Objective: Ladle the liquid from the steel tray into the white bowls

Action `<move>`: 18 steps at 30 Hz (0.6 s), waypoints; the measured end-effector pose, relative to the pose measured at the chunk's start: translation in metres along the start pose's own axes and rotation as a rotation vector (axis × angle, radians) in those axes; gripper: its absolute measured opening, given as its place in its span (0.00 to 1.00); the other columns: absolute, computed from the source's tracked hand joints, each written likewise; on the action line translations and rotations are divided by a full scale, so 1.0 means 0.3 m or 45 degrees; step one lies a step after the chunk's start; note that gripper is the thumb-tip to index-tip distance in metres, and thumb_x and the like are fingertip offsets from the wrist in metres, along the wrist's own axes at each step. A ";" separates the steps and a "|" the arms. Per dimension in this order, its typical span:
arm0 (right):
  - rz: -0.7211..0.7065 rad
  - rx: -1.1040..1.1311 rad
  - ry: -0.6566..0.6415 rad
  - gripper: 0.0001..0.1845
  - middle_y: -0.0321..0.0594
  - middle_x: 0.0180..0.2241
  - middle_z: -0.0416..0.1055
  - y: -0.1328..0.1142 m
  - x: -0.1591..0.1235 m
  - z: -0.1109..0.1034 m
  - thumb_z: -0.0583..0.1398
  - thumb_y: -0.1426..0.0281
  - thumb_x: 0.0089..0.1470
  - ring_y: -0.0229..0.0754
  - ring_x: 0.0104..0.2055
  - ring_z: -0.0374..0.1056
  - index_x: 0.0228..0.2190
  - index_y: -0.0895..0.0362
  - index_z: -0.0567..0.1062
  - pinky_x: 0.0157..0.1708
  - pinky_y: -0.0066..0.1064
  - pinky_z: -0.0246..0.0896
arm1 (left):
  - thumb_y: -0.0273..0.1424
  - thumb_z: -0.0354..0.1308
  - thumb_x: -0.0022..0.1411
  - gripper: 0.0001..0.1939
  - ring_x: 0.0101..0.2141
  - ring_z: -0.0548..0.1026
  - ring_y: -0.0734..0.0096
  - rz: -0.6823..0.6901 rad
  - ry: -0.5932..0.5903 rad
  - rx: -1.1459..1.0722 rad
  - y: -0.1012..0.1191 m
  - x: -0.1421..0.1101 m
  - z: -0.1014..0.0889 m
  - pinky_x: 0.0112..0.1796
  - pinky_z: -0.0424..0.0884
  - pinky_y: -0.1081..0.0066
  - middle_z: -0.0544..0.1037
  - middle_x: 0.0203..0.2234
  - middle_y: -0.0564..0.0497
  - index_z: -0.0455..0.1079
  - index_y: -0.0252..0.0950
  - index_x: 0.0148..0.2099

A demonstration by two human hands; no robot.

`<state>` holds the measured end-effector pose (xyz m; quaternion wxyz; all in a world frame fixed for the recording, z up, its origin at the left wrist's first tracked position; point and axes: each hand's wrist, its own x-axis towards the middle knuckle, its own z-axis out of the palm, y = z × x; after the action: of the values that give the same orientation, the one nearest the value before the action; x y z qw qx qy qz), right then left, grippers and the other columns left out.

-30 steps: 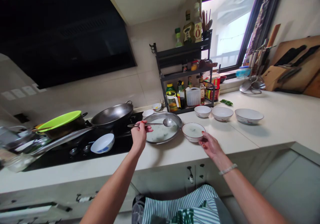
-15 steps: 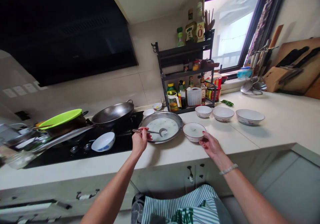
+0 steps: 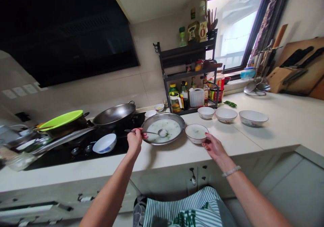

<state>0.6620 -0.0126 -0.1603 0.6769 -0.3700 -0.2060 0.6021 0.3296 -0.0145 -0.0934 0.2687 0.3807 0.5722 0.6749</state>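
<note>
My left hand (image 3: 136, 140) is closed round the handle of a metal ladle (image 3: 152, 133), whose bowl end is over the large steel basin (image 3: 183, 121). In the basin is a milky white soup (image 3: 170, 127) with bits of green; the ladle's bowl looks filled with it. My right hand (image 3: 213, 146) pinches the rim of a small white bowl (image 3: 194, 140) that stands on the counter just right of the basin. White soup with a few green bits lies in this bowl too.
Right of the bowl stand three white bowls (image 3: 227, 120) in a row. On the black hob (image 3: 118, 142) at left are a wok (image 3: 115, 115), a white-blue bowl (image 3: 105, 144) and a pot under a lime-green colander (image 3: 62, 119). A condiment rack (image 3: 188, 75) stands behind.
My left hand has shifted left with the ladle, drawing its bowl end slightly left within the basin. My right hand stays at the small bowl.
</note>
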 end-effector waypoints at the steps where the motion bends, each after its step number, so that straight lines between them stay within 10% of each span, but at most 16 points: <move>1: 0.004 -0.004 0.001 0.15 0.35 0.20 0.67 -0.001 0.000 0.000 0.70 0.68 0.31 0.31 0.17 0.60 0.24 0.59 0.71 0.09 0.18 0.45 | 0.33 0.50 0.54 0.11 0.19 0.77 0.62 0.007 0.000 0.012 -0.003 0.002 0.000 0.21 0.72 0.70 0.74 0.16 0.49 0.69 0.30 0.33; 18: 0.008 -0.016 0.012 0.14 0.36 0.21 0.67 0.002 0.002 -0.005 0.69 0.69 0.34 0.31 0.18 0.60 0.25 0.58 0.71 0.09 0.18 0.45 | 0.33 0.47 0.58 0.14 0.19 0.77 0.61 0.162 0.041 0.348 -0.010 0.030 -0.044 0.23 0.73 0.69 0.76 0.18 0.47 0.72 0.31 0.36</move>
<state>0.6627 -0.0124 -0.1617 0.6735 -0.3778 -0.2056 0.6012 0.3135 -0.0141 -0.0951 0.1617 0.4384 0.6377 0.6124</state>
